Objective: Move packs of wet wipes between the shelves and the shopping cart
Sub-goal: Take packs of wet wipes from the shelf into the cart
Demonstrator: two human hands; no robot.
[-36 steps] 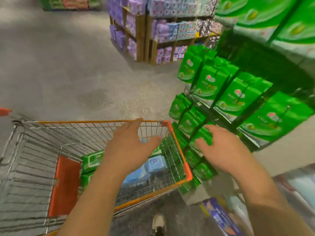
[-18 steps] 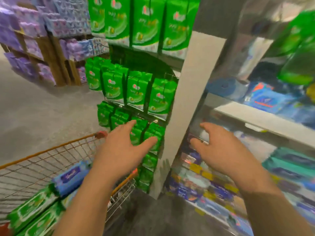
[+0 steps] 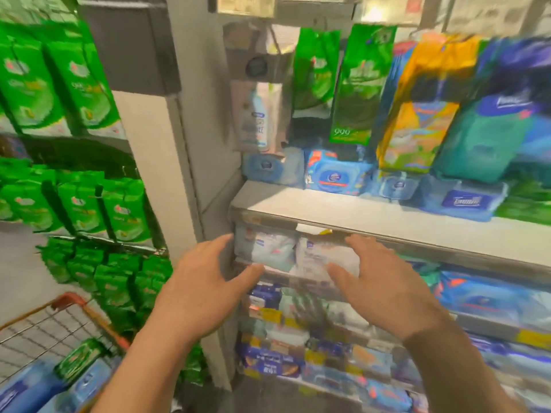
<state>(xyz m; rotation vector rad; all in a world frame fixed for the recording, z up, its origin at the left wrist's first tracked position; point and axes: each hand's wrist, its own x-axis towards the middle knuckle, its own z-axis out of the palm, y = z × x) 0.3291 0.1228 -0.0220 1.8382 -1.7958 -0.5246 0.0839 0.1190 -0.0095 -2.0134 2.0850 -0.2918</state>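
Note:
Both my hands reach toward the shelves with fingers spread and nothing in them. My left hand (image 3: 205,281) and my right hand (image 3: 378,281) flank two pale wet wipe packs (image 3: 295,254) lying just under the grey shelf board (image 3: 372,217); whether the fingertips touch them is unclear. Blue wipe packs (image 3: 334,174) lie on that board. At the lower left stands the wire shopping cart (image 3: 68,305) with its orange rim, holding blue packs (image 3: 26,389) and a green pack (image 3: 80,356).
A grey upright post (image 3: 179,174) separates the shelves from hanging rows of green packs (image 3: 89,204) on the left. Green, yellow and teal packs (image 3: 417,114) stand on the upper shelf. Lower shelves (image 3: 298,353) hold several blue and white packs.
My view has swung right and up, from the cart to the shelves. Both hands moved from above the cart to the pale packs under the shelf board, still holding nothing.

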